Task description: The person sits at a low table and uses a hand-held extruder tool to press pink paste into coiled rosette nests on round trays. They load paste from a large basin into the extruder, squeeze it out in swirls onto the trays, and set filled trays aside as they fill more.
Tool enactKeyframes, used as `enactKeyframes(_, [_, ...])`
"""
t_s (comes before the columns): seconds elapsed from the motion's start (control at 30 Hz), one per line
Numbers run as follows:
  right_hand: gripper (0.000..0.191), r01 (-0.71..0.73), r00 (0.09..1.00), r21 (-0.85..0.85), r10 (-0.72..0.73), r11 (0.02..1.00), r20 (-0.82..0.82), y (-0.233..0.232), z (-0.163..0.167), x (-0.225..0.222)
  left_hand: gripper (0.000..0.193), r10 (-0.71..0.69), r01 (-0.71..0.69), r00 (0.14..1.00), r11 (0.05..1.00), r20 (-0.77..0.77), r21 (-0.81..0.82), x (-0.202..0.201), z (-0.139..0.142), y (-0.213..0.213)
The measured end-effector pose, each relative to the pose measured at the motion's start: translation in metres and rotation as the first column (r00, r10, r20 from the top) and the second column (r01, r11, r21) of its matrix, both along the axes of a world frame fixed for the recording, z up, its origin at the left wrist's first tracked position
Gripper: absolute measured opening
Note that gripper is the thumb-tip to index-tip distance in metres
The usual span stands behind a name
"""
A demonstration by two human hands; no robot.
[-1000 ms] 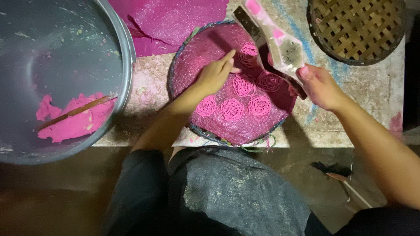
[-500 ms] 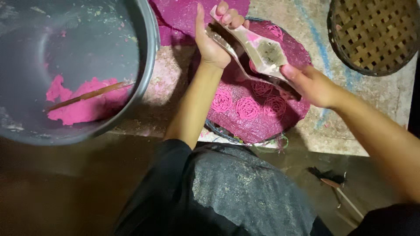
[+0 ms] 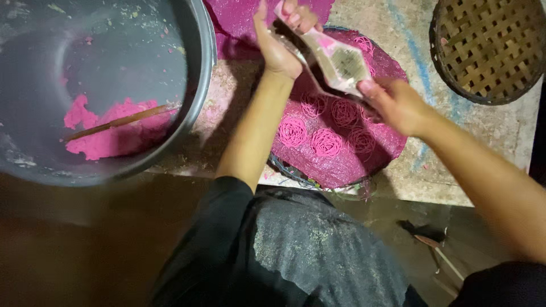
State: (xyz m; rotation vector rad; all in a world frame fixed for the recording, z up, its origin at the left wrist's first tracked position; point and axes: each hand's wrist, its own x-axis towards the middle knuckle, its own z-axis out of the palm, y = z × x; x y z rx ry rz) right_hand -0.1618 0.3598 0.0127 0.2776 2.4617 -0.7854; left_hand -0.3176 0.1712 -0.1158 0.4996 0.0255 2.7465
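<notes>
Pink-smeared noodle press (image 3: 335,59) is being gripped at both ends by the left hand (image 3: 278,40) and right hand (image 3: 395,102) (over a tray (image 3: 341,165) of pink noodle coils (image 3: 326,141)).

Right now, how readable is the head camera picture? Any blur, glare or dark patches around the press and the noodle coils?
Head view: the worktop is evenly lit, so the pink coils on the round tray read clearly; the press, left hand and right hand are slightly motion-soft; the arms throw shadow over the tray's left part; the lower foreground is dark; no strong glare, only a dull sheen inside the big basin.
</notes>
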Motion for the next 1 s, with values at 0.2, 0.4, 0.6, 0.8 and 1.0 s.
enactKeyframes(0.2, [0.077,0.04,0.996,-0.103,-0.031,0.994,0.087,0.006,0.005,0.01,0.04,-0.07,0.075,0.957,0.997,0.28,-0.008,0.026,-0.003,0.0])
enactKeyframes(0.4, [0.068,0.042,0.994,0.005,-0.041,0.999,-0.101,0.02,-0.001,0.0,0.039,0.003,-0.005,0.999,0.999,0.036,0.054,0.004,0.022,0.015])
enactKeyframes(0.6, [0.06,0.052,0.986,-0.367,-0.106,0.929,-0.129,0.029,-0.027,0.007,0.062,-0.144,0.252,0.967,0.405,0.211,-0.879,0.008,-0.015,-0.011])
enactKeyframes(0.8, [0.061,0.054,0.969,-0.335,-0.131,0.941,-0.21,0.039,-0.042,0.004,0.072,-0.308,0.109,0.948,0.063,0.085,-0.992,0.033,-0.059,-0.017])
enactKeyframes(1.0, [0.065,0.078,0.957,-0.445,-0.192,0.892,-0.217,0.047,-0.043,0.011,0.038,-0.372,-0.592,0.801,-0.372,-0.469,-0.715,0.08,-0.025,-0.074])
